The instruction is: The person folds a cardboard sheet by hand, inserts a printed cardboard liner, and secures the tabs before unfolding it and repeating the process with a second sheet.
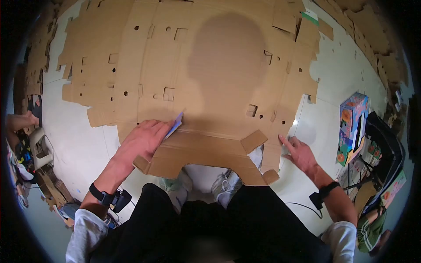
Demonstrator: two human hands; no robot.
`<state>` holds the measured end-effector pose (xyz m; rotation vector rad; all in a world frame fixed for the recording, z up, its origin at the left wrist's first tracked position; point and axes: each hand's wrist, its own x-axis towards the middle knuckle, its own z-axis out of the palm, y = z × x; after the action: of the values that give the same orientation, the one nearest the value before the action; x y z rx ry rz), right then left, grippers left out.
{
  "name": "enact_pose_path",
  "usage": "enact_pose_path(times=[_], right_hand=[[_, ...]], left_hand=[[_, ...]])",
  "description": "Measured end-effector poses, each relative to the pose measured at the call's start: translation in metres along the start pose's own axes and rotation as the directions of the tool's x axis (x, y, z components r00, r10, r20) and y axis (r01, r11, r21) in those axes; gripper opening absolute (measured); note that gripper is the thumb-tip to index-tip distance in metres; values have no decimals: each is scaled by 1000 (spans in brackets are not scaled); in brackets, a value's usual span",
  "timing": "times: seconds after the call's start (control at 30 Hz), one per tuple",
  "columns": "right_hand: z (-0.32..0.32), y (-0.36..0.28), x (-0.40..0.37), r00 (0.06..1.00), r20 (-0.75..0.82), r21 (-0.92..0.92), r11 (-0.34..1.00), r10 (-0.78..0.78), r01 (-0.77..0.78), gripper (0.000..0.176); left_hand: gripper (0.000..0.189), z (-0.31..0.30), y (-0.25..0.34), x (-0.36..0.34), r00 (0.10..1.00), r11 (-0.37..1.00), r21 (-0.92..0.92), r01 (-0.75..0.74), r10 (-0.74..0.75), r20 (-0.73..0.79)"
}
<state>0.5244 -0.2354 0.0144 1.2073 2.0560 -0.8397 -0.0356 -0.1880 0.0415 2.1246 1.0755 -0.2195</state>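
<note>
A large flat brown cardboard sheet (210, 109), die-cut with slots and round holes, lies before me with its near section (197, 147) folded up along a crease. My left hand (149, 133) is closed at the left end of that crease, its fingertips on a small flap with a blue-purple printed face (176, 123). At the right edge of the sheet is my right hand (300, 153), index finger stretched out to the cardboard and thumb apart. Small side flaps (254, 141) stick up at the ends of the folded section.
White floor tiles (318, 127) show around the cardboard. A colourful printed box (352, 125) stands at right beside a black-framed item (386, 140). More cardboard (372, 30) lies at upper right. Another person's foot (35, 109) is at the left edge. My shoes (226, 186) are just below the sheet.
</note>
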Motion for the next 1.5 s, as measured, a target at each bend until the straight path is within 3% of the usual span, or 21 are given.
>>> enact_pose_path(times=[0.1,0.23,0.33,0.43,0.53,0.63,0.67,0.77,0.9,0.93,1.03,1.07,1.27,1.37,1.5], right_hand=[[2,-13,2,993,-111,44,998,-50,55,85],[-9,-10,6,996,-87,47,998,-25,29,88],[-13,-12,4,959,-281,265,962,18,60,86],[-14,-36,11,837,-401,674,738,372,-5,81],[-48,-63,13,817,-452,670,741,358,45,63],[-73,-76,15,807,-548,571,803,219,170,41],[-84,-86,17,778,-578,581,794,247,178,21],[-91,-92,22,697,-715,445,802,50,399,14],[-121,-118,27,813,-582,518,760,-24,393,12],[-128,-121,32,878,-474,549,754,-74,360,14],[-131,-120,62,859,-416,228,880,-299,417,22],[-131,-119,72,902,-310,175,915,-300,364,28],[-133,-124,97,911,-242,68,930,-335,360,27],[-132,-125,100,939,-190,75,950,-285,304,25],[-130,-126,103,934,-209,57,950,-290,307,24]], left_hand=[[68,-7,6,1,1000,999,-43,-14,13,-25],[71,-6,7,3,1000,999,-49,6,-5,6],[71,-9,11,3,1000,999,-45,11,-11,-2],[74,-7,12,2,1000,1000,-10,15,-16,-16],[78,-5,7,4,1000,1000,23,-10,9,19],[74,4,12,3,999,996,80,-47,45,21],[72,8,16,5,998,993,106,-59,58,12],[77,-3,28,15,996,985,151,-82,75,49],[75,0,32,32,995,984,151,-97,93,38],[75,5,31,33,995,983,154,-96,94,24],[75,4,30,32,996,987,137,-86,83,27],[74,2,30,32,996,988,125,-85,81,37],[44,14,7,4,993,985,-172,5,-25,-114],[28,8,-2,-20,921,896,-230,381,-390,5],[40,34,-29,-57,747,836,-135,531,-538,-391]])
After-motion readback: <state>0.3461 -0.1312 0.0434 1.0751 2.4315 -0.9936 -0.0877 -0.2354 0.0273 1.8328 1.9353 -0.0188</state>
